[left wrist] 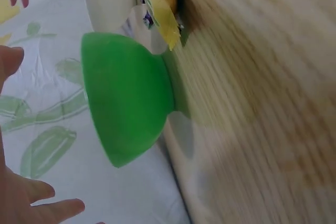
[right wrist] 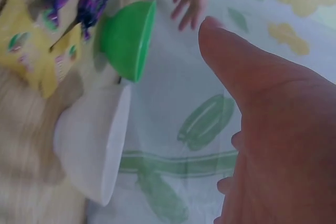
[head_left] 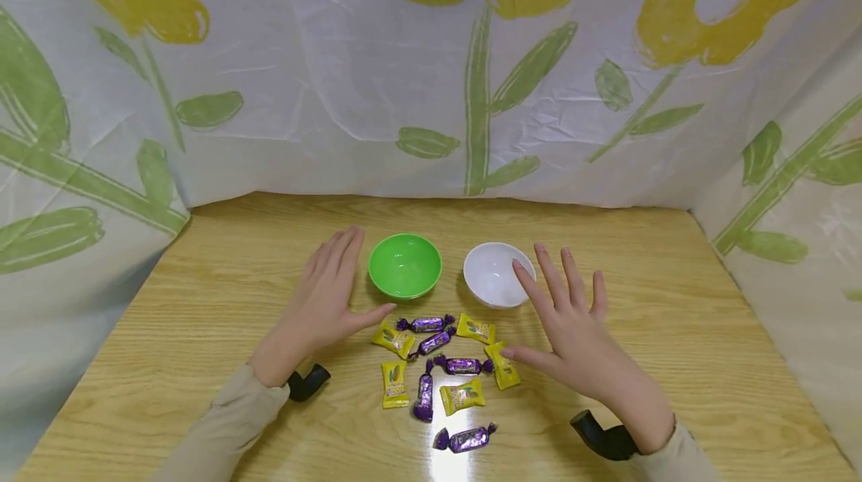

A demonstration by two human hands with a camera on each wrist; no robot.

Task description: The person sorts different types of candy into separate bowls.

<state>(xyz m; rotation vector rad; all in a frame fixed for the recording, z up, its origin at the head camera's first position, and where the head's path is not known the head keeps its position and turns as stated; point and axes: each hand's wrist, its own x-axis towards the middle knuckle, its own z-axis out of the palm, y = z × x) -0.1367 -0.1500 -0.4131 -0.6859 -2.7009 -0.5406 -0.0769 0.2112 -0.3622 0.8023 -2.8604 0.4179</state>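
My left hand (head_left: pixel 323 295) hovers with straight fingers just left of a green bowl (head_left: pixel 405 266), its thumb extended toward the candies. On the other side, my right hand (head_left: pixel 572 332) spreads its fingers beside a white bowl (head_left: pixel 497 284); the index fingertip overlaps that bowl's rim in the head view. Neither hand holds anything. In front of the bowls lie several purple twist-wrapped candies (head_left: pixel 463 366) and several yellow-wrapped candies (head_left: pixel 394 383), mixed together. Both bowls stand upright, and their visible insides hold nothing. The right wrist view shows the white bowl (right wrist: pixel 92 142) nearer than the green one.
A wooden table (head_left: pixel 202 332) carries everything. White cloth (head_left: pixel 323 93) printed with yellow flowers and green leaves hangs behind it and along both sides. Black curved pieces (head_left: pixel 310 383) sit at both wrists.
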